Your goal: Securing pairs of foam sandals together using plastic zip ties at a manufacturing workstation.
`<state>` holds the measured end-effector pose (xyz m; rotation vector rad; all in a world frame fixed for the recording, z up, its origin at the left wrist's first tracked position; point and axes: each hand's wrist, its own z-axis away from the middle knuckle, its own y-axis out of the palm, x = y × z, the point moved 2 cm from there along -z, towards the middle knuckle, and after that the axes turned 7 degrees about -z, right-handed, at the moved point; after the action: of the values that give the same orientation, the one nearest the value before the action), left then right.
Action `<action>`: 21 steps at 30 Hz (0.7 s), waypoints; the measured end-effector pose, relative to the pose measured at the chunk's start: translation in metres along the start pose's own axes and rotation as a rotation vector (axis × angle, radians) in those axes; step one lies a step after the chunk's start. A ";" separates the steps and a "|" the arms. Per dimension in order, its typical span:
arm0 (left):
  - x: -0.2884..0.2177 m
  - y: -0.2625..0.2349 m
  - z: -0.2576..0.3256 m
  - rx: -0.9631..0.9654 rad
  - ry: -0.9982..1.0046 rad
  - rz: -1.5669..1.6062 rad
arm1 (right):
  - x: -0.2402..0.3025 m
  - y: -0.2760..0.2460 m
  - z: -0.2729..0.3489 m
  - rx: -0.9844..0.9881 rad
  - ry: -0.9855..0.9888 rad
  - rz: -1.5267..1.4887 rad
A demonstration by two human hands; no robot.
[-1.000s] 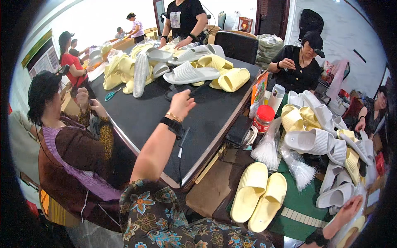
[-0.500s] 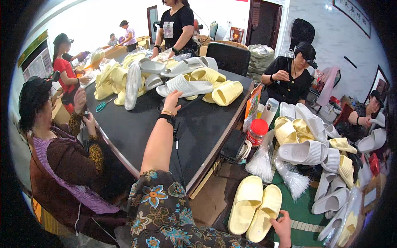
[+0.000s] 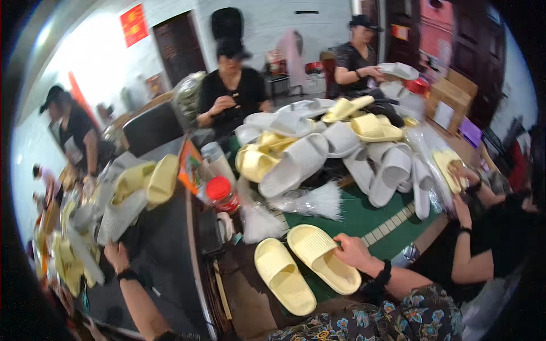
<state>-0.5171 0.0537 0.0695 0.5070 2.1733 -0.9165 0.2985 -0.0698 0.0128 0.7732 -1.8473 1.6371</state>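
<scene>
Nearest, the right hand [image 3: 354, 253] is seen with its fingers closed on the right edge of a pale yellow foam slipper [image 3: 321, 265], which lies sole-down on the green mat [image 3: 364, 219]. Just to its left, a second pale yellow foam slipper [image 3: 282, 275] is laid beside it, almost touching. At the near left, the left hand [image 3: 116, 257], with a black wristband, is rested flat with fingers spread on the dark table top [image 3: 162, 238]; nothing is held in it. A little farther, a red-lidded plastic jar [image 3: 220, 193] is stood at the table's right edge, and white bristle brushes [image 3: 315, 202] are laid on the mat. Farther still, a heap of white and yellow slippers [image 3: 324, 148] is piled, with seated people in black behind it.
</scene>
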 end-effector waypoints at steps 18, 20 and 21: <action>-0.060 0.042 -0.001 -0.261 -0.462 0.398 | -0.036 -0.317 -0.088 -0.970 0.123 0.019; -0.046 0.032 -0.007 -0.126 -0.545 0.399 | -0.065 -0.329 -0.098 -0.981 0.111 0.039; -0.057 0.065 0.002 -0.265 -0.574 0.426 | -0.082 -0.330 -0.100 -0.997 0.115 0.098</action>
<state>-0.4397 0.0915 0.0810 0.4779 1.5492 -0.4545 0.5978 0.0036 0.1880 0.1396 -2.2671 0.5950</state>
